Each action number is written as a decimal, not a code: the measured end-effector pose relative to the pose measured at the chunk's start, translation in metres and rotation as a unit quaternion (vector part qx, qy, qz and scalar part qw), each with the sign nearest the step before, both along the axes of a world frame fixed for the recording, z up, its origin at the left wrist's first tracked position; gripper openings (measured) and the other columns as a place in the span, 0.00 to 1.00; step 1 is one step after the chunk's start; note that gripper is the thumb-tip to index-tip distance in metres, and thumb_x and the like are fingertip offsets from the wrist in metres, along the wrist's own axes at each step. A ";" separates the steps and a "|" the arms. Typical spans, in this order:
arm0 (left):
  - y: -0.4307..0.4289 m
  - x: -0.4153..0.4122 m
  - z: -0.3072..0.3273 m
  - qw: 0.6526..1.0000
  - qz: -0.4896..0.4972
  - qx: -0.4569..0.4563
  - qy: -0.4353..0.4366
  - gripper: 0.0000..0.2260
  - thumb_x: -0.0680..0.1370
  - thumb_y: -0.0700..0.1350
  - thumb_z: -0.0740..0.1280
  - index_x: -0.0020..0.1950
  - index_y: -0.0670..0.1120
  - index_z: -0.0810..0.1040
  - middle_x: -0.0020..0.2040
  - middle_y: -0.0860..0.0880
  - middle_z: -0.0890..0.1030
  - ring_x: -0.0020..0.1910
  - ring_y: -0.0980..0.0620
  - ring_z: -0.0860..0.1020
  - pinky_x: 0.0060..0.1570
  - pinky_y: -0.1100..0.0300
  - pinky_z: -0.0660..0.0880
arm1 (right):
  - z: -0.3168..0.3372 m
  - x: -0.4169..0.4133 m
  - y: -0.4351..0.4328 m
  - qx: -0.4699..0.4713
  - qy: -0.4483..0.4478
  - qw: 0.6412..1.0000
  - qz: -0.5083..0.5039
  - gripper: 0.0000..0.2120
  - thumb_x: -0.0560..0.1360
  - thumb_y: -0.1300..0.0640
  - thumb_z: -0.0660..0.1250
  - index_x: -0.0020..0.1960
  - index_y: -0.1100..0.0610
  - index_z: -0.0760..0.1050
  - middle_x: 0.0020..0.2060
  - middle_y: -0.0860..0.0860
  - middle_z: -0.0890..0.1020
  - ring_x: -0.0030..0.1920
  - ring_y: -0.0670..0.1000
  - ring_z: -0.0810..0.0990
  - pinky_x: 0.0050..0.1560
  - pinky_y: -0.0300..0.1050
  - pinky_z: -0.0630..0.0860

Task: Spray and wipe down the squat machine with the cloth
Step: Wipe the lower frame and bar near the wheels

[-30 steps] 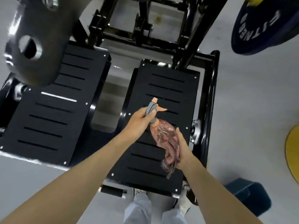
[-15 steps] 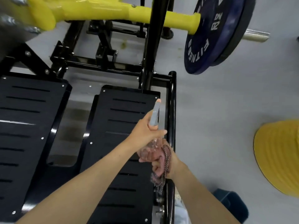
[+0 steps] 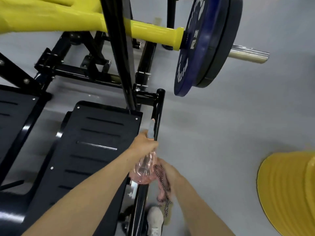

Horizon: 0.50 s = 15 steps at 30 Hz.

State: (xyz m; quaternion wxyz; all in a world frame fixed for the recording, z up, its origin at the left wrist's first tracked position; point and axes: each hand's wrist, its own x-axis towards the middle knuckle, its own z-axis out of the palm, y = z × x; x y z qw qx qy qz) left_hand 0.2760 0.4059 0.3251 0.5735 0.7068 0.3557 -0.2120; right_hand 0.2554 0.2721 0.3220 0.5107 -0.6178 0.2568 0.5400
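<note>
Although its left side and near end are cut off by the frame, the squat machine [image 3: 119, 53] is seen from above: black frame, yellow arm, two slotted black footplates. The right footplate [image 3: 95, 150] is partly covered by the left forearm. A blue weight plate [image 3: 192, 53] is mounted on the yellow arm, a black one behind it. At the right edge a yellow object [image 3: 289, 189] is cropped and cannot be identified. The pink spray bottle [image 3: 144, 169] is held over the frame's right rail. The left hand [image 3: 143, 144] is clamped around its grey head. The right hand [image 3: 167, 171], blurred, is closed on its base, together with a patterned cord; a cloth cannot be made out.
</note>
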 end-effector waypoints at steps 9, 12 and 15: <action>0.037 0.109 -0.025 0.990 -0.056 0.092 0.090 0.19 0.59 0.39 0.67 0.51 0.45 0.76 0.42 0.44 0.77 0.36 0.48 0.76 0.32 0.60 0.74 | -0.052 0.088 -0.004 -0.057 -0.065 0.996 0.003 0.15 0.77 0.54 0.66 0.47 0.67 0.81 0.41 0.62 0.84 0.31 0.53 0.80 0.39 0.42 0.79; 0.038 0.126 -0.030 0.991 -0.011 0.099 0.094 0.06 0.66 0.35 0.66 0.42 0.40 0.75 0.38 0.43 0.75 0.34 0.48 0.76 0.31 0.61 0.73 | -0.064 0.093 -0.013 -0.041 -0.055 0.997 -0.037 0.15 0.78 0.56 0.64 0.47 0.69 0.79 0.40 0.65 0.83 0.32 0.56 0.81 0.36 0.43 0.79; 0.041 0.139 -0.042 0.989 0.070 0.082 0.102 0.05 0.72 0.32 0.63 0.38 0.40 0.72 0.34 0.44 0.73 0.23 0.52 0.75 0.24 0.66 0.70 | -0.073 0.094 -0.020 -0.057 -0.049 0.996 -0.041 0.15 0.78 0.54 0.65 0.46 0.66 0.81 0.43 0.65 0.84 0.37 0.57 0.82 0.44 0.47 0.80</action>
